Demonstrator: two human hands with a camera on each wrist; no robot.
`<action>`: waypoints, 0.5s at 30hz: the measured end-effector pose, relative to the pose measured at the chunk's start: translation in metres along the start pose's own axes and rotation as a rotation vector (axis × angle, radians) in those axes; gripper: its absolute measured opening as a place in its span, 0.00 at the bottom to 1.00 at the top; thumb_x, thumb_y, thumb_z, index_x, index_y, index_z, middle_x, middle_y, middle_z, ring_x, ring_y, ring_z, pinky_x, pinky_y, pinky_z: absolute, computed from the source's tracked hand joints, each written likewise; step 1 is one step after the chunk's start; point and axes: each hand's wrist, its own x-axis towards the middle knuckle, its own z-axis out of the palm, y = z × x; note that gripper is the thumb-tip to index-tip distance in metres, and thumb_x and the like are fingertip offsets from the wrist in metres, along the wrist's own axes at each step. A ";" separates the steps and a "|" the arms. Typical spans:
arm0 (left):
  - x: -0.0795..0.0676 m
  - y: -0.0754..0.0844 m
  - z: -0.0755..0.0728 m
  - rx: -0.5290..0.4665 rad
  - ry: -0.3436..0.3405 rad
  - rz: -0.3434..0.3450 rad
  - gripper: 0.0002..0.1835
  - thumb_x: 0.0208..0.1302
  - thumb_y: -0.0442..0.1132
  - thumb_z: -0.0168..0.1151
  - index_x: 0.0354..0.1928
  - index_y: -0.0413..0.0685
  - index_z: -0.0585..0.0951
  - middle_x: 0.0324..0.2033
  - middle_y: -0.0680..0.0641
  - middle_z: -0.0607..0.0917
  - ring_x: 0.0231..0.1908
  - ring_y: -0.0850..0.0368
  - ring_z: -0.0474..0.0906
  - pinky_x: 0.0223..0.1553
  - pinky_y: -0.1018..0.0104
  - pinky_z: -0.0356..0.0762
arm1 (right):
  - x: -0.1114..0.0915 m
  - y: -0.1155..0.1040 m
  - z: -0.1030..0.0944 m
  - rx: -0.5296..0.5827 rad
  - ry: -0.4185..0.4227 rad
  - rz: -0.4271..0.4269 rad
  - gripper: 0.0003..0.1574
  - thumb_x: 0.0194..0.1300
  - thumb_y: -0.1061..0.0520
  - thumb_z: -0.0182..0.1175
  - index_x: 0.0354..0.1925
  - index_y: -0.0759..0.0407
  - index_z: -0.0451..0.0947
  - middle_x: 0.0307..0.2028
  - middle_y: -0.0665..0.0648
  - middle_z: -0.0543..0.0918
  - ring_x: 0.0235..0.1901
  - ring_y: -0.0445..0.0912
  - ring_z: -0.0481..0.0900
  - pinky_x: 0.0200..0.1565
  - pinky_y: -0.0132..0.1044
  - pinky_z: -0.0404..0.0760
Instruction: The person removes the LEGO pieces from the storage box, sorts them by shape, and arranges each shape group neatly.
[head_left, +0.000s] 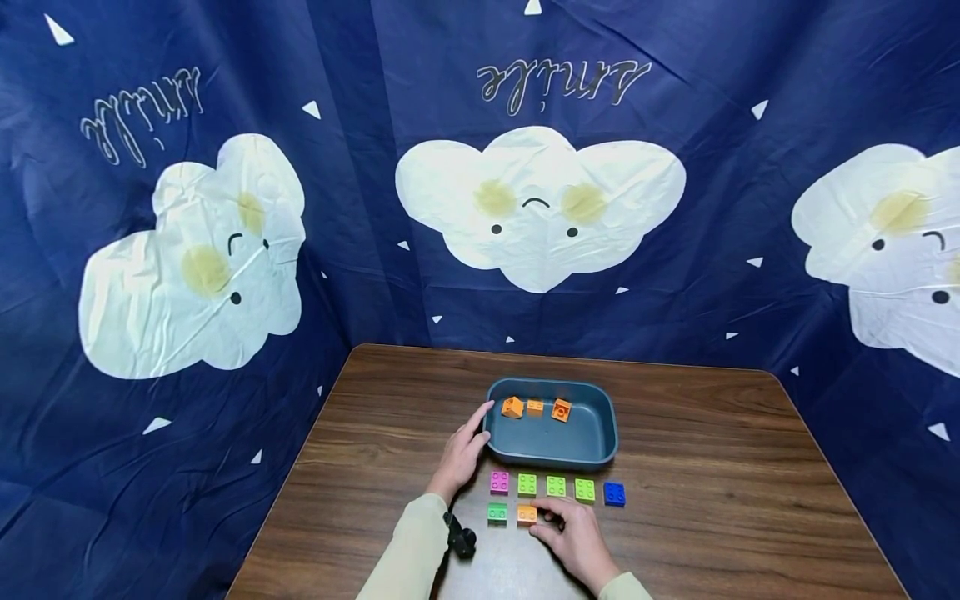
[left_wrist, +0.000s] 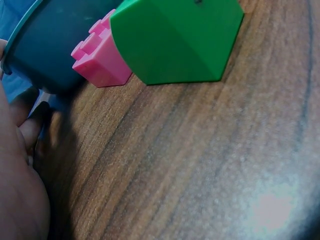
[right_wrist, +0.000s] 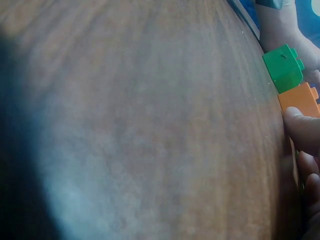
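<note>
In the head view, my right hand (head_left: 576, 537) pinches an orange toy building block (head_left: 527, 516) between thumb and forefinger. The right wrist view shows the thumb against this orange block (right_wrist: 300, 98), beside a green block (right_wrist: 284, 67). My left hand (head_left: 459, 457) touches the left side of a dark blue-grey tray (head_left: 555, 457), with its fingers spread at the rim. Near the left wrist stand the green block (left_wrist: 177, 42) and a pink block (left_wrist: 104, 57). Three orange pieces, one of them an orange block (head_left: 561, 409), lie inside the tray along its back.
In front of the tray runs a row: the pink block (head_left: 499, 482), three lime blocks, one being a lime block (head_left: 556, 486), and a blue block (head_left: 614, 494). The wooden table (head_left: 697, 467) meets a dark blue curtain (head_left: 352, 208) with cloud prints behind.
</note>
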 end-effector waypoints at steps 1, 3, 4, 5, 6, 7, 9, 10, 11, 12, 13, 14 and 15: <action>0.000 0.000 0.000 0.002 0.001 0.000 0.31 0.78 0.44 0.51 0.79 0.76 0.66 0.65 0.49 0.79 0.53 0.48 0.75 0.59 0.40 0.70 | 0.000 0.000 0.000 0.001 -0.003 0.002 0.19 0.54 0.56 0.82 0.46 0.49 0.91 0.36 0.42 0.88 0.34 0.33 0.81 0.35 0.32 0.80; 0.000 0.000 0.000 0.006 0.001 -0.001 0.31 0.78 0.44 0.52 0.79 0.77 0.66 0.62 0.48 0.80 0.51 0.49 0.74 0.56 0.43 0.70 | 0.000 0.000 0.000 0.001 -0.007 0.002 0.19 0.55 0.56 0.81 0.47 0.49 0.91 0.37 0.42 0.88 0.34 0.33 0.81 0.35 0.32 0.80; 0.000 0.000 0.000 0.005 0.001 -0.001 0.31 0.78 0.44 0.52 0.79 0.76 0.66 0.61 0.48 0.80 0.50 0.49 0.74 0.55 0.44 0.70 | 0.000 0.000 -0.001 0.002 -0.007 -0.001 0.19 0.55 0.56 0.81 0.47 0.49 0.91 0.37 0.42 0.88 0.34 0.33 0.81 0.35 0.32 0.80; 0.000 0.000 0.000 0.006 0.001 -0.001 0.31 0.78 0.44 0.52 0.79 0.76 0.66 0.60 0.48 0.80 0.50 0.49 0.74 0.55 0.45 0.70 | 0.000 0.000 -0.001 0.004 -0.007 -0.003 0.19 0.55 0.55 0.81 0.47 0.49 0.91 0.37 0.42 0.88 0.34 0.33 0.81 0.35 0.32 0.80; 0.000 -0.001 0.000 0.007 0.001 -0.001 0.31 0.78 0.44 0.52 0.79 0.77 0.66 0.59 0.48 0.80 0.50 0.49 0.74 0.54 0.46 0.70 | 0.000 0.000 0.000 0.003 -0.007 -0.003 0.19 0.55 0.56 0.81 0.47 0.48 0.91 0.37 0.42 0.88 0.34 0.33 0.81 0.35 0.32 0.80; 0.000 -0.001 0.000 0.009 0.001 0.000 0.31 0.78 0.44 0.52 0.79 0.77 0.66 0.59 0.48 0.81 0.50 0.49 0.74 0.54 0.46 0.70 | -0.001 0.001 0.000 0.005 -0.007 -0.004 0.19 0.55 0.56 0.81 0.47 0.48 0.91 0.37 0.42 0.88 0.34 0.33 0.80 0.35 0.32 0.80; 0.000 -0.001 0.000 0.008 0.001 0.000 0.31 0.78 0.44 0.52 0.79 0.77 0.66 0.59 0.48 0.80 0.50 0.49 0.74 0.55 0.44 0.70 | -0.001 0.000 0.000 0.005 -0.006 -0.009 0.19 0.55 0.56 0.81 0.47 0.48 0.91 0.37 0.42 0.88 0.34 0.32 0.80 0.34 0.32 0.80; 0.000 -0.001 0.000 0.006 0.002 0.000 0.31 0.78 0.44 0.52 0.79 0.77 0.66 0.60 0.48 0.80 0.50 0.49 0.74 0.56 0.43 0.70 | -0.001 0.000 0.000 0.007 -0.006 -0.010 0.19 0.55 0.56 0.81 0.47 0.49 0.91 0.37 0.42 0.88 0.34 0.32 0.80 0.34 0.31 0.80; 0.000 -0.001 0.000 0.003 0.002 -0.001 0.31 0.78 0.44 0.52 0.79 0.77 0.66 0.61 0.48 0.80 0.51 0.48 0.75 0.58 0.41 0.70 | -0.001 0.001 -0.001 0.008 -0.005 -0.013 0.19 0.56 0.56 0.81 0.47 0.49 0.91 0.37 0.42 0.88 0.34 0.32 0.80 0.34 0.31 0.80; 0.000 -0.001 0.000 0.000 0.002 -0.001 0.31 0.78 0.44 0.52 0.79 0.77 0.66 0.63 0.48 0.80 0.52 0.48 0.75 0.59 0.40 0.70 | -0.001 0.000 0.000 0.006 -0.005 -0.012 0.19 0.56 0.56 0.81 0.47 0.49 0.91 0.37 0.42 0.88 0.34 0.32 0.80 0.34 0.31 0.80; 0.000 0.000 0.000 -0.002 0.001 -0.001 0.31 0.78 0.44 0.52 0.79 0.76 0.66 0.65 0.49 0.79 0.53 0.47 0.75 0.60 0.38 0.70 | -0.001 0.001 -0.001 0.006 -0.004 -0.012 0.19 0.56 0.56 0.81 0.47 0.49 0.91 0.37 0.42 0.88 0.34 0.32 0.80 0.34 0.31 0.80; 0.000 0.000 0.000 -0.005 0.000 -0.002 0.31 0.78 0.44 0.52 0.79 0.76 0.66 0.67 0.49 0.78 0.55 0.47 0.75 0.62 0.36 0.69 | -0.001 0.000 -0.001 0.003 -0.004 -0.012 0.19 0.56 0.55 0.81 0.47 0.49 0.91 0.37 0.42 0.88 0.34 0.32 0.80 0.34 0.31 0.80; 0.000 0.000 0.000 -0.007 -0.001 -0.003 0.31 0.78 0.44 0.52 0.79 0.76 0.66 0.68 0.49 0.78 0.56 0.46 0.75 0.63 0.35 0.68 | -0.001 0.000 -0.001 0.003 -0.004 -0.007 0.19 0.55 0.55 0.81 0.47 0.49 0.91 0.37 0.42 0.88 0.34 0.32 0.80 0.34 0.31 0.80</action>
